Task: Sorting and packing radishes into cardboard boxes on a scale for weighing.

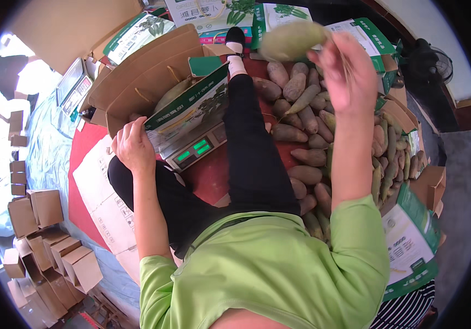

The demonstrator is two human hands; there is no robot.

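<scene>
My right hand [348, 74] is raised at the far right, fingers closed on one end of a green radish [293, 41]; motion blurs both. A thin, pale strand hangs by the palm. My left hand [135, 147] grips the near rim of an open green-and-white carton [194, 109], fingers bent over its edge. That carton stands on a digital scale [199, 149] with a lit green display. Inside it, partly hidden by the flaps, lies a pale green radish [172, 94]. To the right of my leg spreads a pile of radishes [304, 129], several reddish-brown with soil and others green.
Printed cartons [136, 37] lie along the far side, and another carton [411, 233] stands at the right. A second scale [73, 82] is at the far left. Brown boxes [54, 257] stack at the lower left. A black fan [433, 63] stands far right.
</scene>
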